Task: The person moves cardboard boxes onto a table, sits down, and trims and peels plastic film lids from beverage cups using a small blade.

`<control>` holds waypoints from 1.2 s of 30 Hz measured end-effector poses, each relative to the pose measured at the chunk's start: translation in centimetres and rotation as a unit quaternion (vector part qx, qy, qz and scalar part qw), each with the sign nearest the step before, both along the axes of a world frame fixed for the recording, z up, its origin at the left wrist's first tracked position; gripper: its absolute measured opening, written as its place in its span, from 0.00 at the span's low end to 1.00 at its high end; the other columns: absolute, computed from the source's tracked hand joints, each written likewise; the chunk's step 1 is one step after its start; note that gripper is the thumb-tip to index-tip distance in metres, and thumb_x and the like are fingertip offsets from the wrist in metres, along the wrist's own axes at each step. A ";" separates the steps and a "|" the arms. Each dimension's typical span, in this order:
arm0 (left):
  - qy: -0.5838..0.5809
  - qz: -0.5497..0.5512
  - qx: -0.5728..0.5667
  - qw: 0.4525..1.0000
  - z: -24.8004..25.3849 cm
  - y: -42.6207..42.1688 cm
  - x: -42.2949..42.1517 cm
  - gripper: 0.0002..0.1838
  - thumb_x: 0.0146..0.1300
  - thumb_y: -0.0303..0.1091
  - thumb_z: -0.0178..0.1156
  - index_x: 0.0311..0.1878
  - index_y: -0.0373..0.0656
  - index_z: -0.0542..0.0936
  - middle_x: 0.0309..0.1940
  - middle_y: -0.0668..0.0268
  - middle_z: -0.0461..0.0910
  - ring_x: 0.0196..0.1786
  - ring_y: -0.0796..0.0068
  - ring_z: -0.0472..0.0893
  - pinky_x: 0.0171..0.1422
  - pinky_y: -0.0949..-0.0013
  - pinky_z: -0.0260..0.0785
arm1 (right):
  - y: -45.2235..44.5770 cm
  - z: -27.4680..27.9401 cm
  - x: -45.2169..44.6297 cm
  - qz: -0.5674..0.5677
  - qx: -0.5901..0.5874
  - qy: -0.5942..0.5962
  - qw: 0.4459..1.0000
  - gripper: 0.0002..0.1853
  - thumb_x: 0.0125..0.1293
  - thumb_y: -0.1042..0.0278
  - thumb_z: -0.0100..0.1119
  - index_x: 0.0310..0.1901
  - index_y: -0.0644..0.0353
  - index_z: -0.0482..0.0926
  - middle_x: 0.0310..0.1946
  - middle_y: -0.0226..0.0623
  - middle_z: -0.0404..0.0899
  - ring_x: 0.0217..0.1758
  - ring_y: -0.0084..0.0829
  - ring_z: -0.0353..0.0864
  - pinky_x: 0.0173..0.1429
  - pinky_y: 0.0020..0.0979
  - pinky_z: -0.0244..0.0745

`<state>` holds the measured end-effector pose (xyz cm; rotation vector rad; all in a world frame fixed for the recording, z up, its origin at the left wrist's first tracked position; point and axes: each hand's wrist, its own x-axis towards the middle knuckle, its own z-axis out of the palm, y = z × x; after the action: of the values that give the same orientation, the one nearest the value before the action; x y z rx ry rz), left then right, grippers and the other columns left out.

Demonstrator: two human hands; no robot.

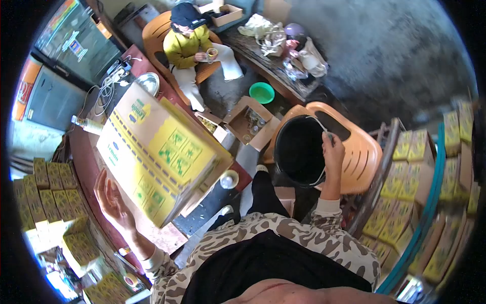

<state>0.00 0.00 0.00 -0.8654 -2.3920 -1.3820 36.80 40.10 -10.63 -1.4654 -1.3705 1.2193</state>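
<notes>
My right hand [333, 152] is closed on the thin wire handle of a black bucket [299, 152], by the bucket's right side. The bucket is at an orange plastic chair [362, 162]; whether it rests on the seat I cannot tell. My left hand [115, 205] is open, fingers stretched out, along the lower left side of a large yellow and white carton [152, 152] printed "Lemon". The carton looks tilted over a reddish table [83, 152]. Whether my palm touches it is hard to tell.
A person [190, 45] sits ahead on another orange chair, holding a small ring-shaped thing. On the floor are a green basin [261, 92] and an open carton [251, 121] with small items. Stacked yellow boxes [400, 202] line the right; more boxes [50, 187] stand left.
</notes>
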 end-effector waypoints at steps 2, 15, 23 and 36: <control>0.049 0.013 -0.039 0.998 0.5 -0.8 2.1 0.20 0.74 0.42 0.51 0.65 0.46 0.73 0.68 0.58 0.67 0.69 0.57 0.69 0.69 0.48 0.66 | -0.7 -1.6 -1.0 0.072 0.011 -0.032 0.997 0.15 0.67 0.58 0.64 0.43 0.64 0.81 0.21 0.21 0.69 0.21 0.13 0.64 0.25 0.19 0.58; 0.059 0.210 -0.370 0.903 0.4 19.4 4.7 0.37 0.72 0.63 0.39 0.74 0.47 0.62 0.75 0.50 0.53 0.76 0.46 0.55 0.74 0.45 0.54 | 23.3 -15.1 -19.6 0.398 0.067 -0.142 0.904 0.15 0.63 0.61 0.62 0.47 0.61 0.81 0.38 0.48 0.84 0.44 0.46 0.84 0.49 0.39 0.76; 0.031 0.201 -0.387 0.899 -0.2 20.1 4.2 0.37 0.72 0.61 0.40 0.76 0.46 0.57 0.75 0.49 0.52 0.78 0.41 0.47 0.76 0.38 0.43 | 29.9 -26.6 -32.2 0.517 0.105 -0.204 0.825 0.16 0.64 0.63 0.62 0.52 0.55 0.78 0.44 0.51 0.82 0.52 0.53 0.80 0.53 0.45 0.75; -0.041 0.220 -0.384 0.896 -0.7 20.3 3.5 0.38 0.70 0.63 0.42 0.75 0.46 0.59 0.75 0.48 0.52 0.78 0.40 0.47 0.76 0.36 0.40 | 30.3 -39.2 -48.0 0.530 0.282 -0.288 0.746 0.15 0.58 0.74 0.64 0.47 0.46 0.80 0.40 0.34 0.81 0.49 0.40 0.79 0.52 0.45 0.68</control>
<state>3.54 20.26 -0.75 -0.3421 -2.9747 -0.2851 -11.23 70.40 -49.83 -0.5288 -2.9179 0.7469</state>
